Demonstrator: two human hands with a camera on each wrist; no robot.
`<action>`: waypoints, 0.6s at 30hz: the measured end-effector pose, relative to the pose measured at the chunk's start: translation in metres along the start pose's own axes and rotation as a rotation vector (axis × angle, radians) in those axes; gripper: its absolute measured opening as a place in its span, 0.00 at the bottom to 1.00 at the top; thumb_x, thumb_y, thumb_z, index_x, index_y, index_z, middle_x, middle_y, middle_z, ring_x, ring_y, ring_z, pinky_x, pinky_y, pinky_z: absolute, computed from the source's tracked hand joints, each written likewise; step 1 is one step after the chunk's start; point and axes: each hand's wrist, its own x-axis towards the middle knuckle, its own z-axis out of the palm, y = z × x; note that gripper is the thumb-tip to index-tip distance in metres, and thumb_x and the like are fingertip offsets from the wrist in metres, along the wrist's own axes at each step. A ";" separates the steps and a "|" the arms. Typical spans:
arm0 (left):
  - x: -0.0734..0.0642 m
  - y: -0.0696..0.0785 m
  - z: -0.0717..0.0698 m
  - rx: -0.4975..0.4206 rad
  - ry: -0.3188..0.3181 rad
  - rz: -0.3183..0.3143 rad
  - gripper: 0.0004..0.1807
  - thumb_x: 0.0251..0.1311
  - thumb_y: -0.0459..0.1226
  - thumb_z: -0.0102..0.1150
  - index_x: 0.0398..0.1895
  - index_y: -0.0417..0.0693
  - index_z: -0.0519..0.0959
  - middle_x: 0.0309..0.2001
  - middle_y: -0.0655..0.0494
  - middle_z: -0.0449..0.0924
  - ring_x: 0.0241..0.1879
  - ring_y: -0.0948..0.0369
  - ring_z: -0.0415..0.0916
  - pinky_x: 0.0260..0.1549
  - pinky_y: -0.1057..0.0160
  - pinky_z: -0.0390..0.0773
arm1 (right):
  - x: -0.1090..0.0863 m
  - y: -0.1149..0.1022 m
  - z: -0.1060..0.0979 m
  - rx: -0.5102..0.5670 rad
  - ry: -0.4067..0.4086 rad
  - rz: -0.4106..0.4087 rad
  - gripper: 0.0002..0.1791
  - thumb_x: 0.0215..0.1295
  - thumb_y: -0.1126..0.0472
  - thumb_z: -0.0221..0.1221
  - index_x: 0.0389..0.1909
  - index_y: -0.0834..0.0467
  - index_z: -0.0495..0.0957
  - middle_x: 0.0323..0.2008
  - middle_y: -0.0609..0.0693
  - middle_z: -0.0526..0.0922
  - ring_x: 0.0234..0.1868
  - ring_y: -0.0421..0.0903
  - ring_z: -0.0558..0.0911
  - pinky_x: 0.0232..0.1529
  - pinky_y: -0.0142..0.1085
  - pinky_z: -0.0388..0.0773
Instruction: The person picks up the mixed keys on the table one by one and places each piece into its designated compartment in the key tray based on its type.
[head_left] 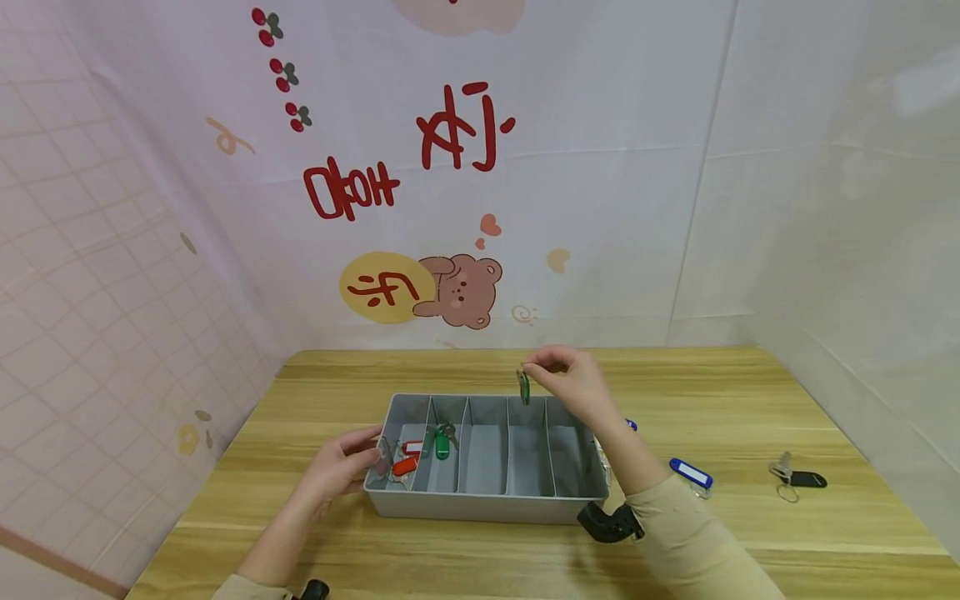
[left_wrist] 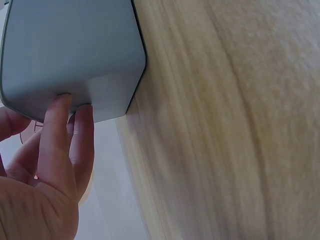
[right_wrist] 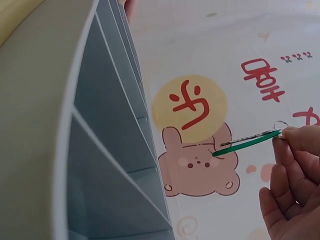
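Note:
My right hand pinches the ring end of a green key tag with a key, which hangs above the tray's right half. In the right wrist view, the green tag and key dangle side by side from thumb and finger. At the left end of the grey five-compartment tray, my left hand grips the end wall, fingertips against its outside. Red key tags lie in the leftmost compartment. The second one has a green key tag with keys. The other three compartments show bare floors.
Right of the tray, a blue key tag and a black key tag with a key lie on the wooden table. Another blue tag is partly hidden behind my right forearm. A printed white cloth hangs behind.

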 end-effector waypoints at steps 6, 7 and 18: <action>0.002 -0.003 0.000 -0.013 -0.008 0.008 0.27 0.66 0.28 0.56 0.69 0.33 0.67 0.56 0.33 0.75 0.47 0.49 0.79 0.38 0.48 0.84 | 0.001 -0.003 0.007 0.013 -0.056 0.008 0.06 0.64 0.57 0.67 0.38 0.55 0.87 0.34 0.45 0.86 0.38 0.45 0.81 0.39 0.40 0.78; 0.002 -0.003 0.000 -0.009 -0.008 0.009 0.28 0.66 0.28 0.56 0.69 0.33 0.67 0.56 0.33 0.75 0.46 0.49 0.80 0.38 0.48 0.84 | 0.001 -0.003 0.008 0.020 -0.064 0.008 0.06 0.64 0.57 0.67 0.37 0.54 0.87 0.34 0.45 0.86 0.38 0.45 0.81 0.39 0.41 0.78; 0.003 -0.003 -0.001 0.001 -0.019 0.000 0.27 0.67 0.29 0.55 0.70 0.33 0.66 0.59 0.31 0.73 0.46 0.48 0.80 0.39 0.47 0.84 | 0.002 -0.014 0.023 0.055 -0.132 -0.027 0.05 0.62 0.59 0.68 0.35 0.57 0.87 0.33 0.46 0.85 0.34 0.45 0.79 0.35 0.36 0.78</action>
